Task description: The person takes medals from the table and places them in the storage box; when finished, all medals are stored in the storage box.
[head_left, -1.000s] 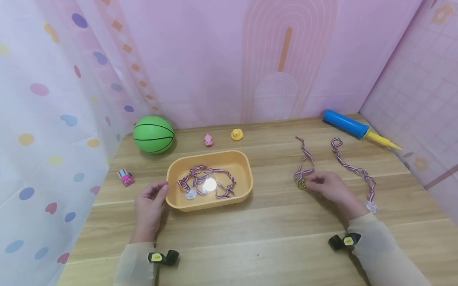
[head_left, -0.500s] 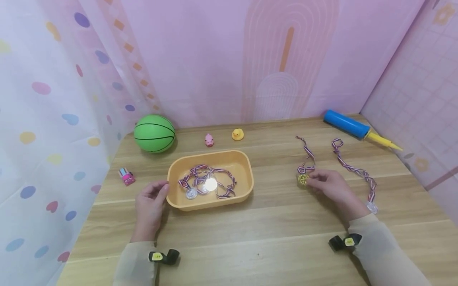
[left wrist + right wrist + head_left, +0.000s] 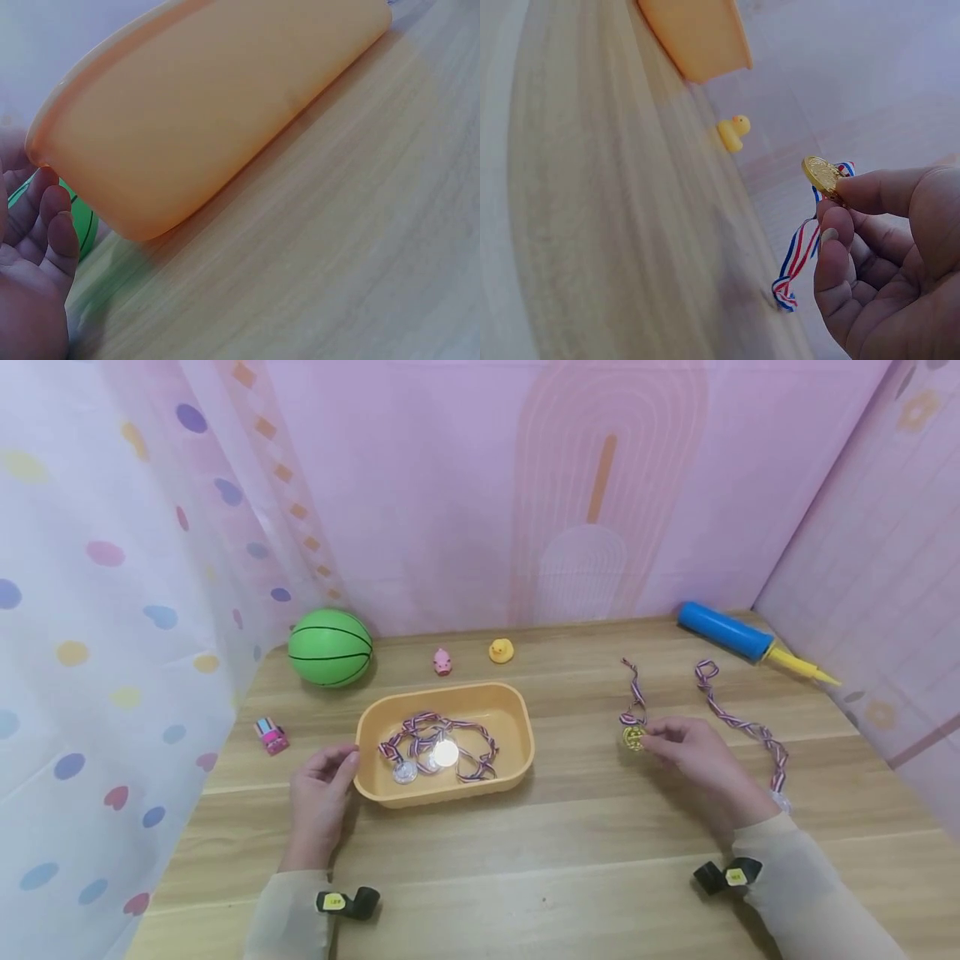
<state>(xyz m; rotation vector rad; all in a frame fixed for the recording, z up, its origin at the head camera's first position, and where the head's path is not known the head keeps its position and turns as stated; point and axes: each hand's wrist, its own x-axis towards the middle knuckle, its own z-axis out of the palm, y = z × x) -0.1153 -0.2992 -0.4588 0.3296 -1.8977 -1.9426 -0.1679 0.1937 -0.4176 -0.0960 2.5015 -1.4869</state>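
Observation:
My right hand (image 3: 697, 756) pinches a gold medal (image 3: 633, 738) between thumb and fingers. In the right wrist view the gold medal (image 3: 822, 175) is tilted, its striped ribbon (image 3: 799, 251) trailing below. On the left, my left hand (image 3: 321, 797) grips the left rim of an orange plastic basin (image 3: 517, 727); the left wrist view has the fingertips (image 3: 61, 232) under that rim. Inside the basin lie silver medals (image 3: 405, 772) with tangled ribbons, and a bright round medal (image 3: 445, 752) whose colour is lost in glare. Another silver medal (image 3: 781, 800) lies right of my right hand, partly behind the forearm.
Behind the basin stand a pink pig toy (image 3: 442, 662) and a yellow rubber duck (image 3: 501, 651). A green ball (image 3: 330, 647) rests at the back left, with a small pink toy (image 3: 271, 736) nearer. A blue hand pump (image 3: 723, 631) lies at the back right of the wooden table (image 3: 540, 860).
The gold medal has turned so its face shows, and its ribbon's lower part has shifted with it. My left hand stays on the basin's rim. The head view has tilted slightly.

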